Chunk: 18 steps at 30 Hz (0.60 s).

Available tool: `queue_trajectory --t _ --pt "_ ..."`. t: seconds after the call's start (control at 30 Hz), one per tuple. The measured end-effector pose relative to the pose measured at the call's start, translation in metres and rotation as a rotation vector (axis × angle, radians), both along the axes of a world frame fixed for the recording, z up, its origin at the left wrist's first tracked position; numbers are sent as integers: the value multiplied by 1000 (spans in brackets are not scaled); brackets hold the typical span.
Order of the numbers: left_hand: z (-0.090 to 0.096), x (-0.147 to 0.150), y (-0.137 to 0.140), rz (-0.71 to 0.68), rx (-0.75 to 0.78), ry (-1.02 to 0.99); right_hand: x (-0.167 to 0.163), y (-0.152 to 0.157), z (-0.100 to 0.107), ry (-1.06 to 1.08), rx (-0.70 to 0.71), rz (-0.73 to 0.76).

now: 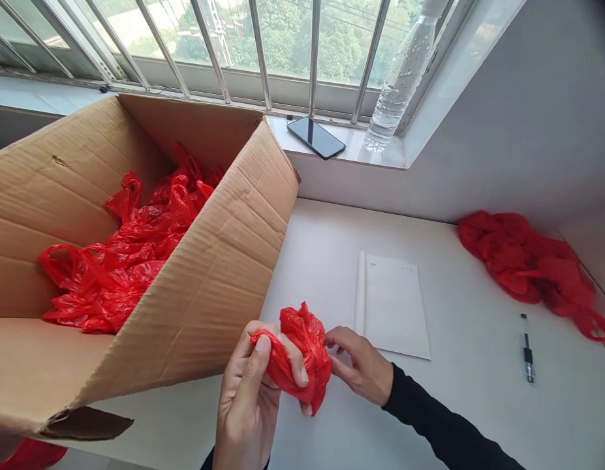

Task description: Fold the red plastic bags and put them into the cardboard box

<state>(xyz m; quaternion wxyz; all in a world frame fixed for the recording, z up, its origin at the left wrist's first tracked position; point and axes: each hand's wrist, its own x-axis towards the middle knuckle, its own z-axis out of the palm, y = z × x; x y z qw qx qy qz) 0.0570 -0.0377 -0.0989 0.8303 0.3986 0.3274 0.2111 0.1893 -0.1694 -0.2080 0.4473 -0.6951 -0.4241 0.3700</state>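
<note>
Clasping a red bag (314,356) above the white table (322,261), the left hand (253,398) is facing a far barred window (287,39), the right hand (365,365) half-open alongside

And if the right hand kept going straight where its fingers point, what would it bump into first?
Probably the red plastic bag in the left hand. The right hand looks right beside it, maybe touching; depth is hard to tell.

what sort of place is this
Probably a simple indoor workspace by a window, though whether at home or a workshop I can't tell. The barred window, plain white table and large cardboard box of red plastic bags suggest it.
</note>
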Motion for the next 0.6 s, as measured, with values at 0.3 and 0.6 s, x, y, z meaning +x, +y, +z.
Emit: queue_trajectory --t 0.3,0.6 --pt "-3 -7 3 -33 115 45 21 -23 28 320 53 -198" --pt "-66 -44 2 -124 83 255 47 -64 31 254 -88 -379"
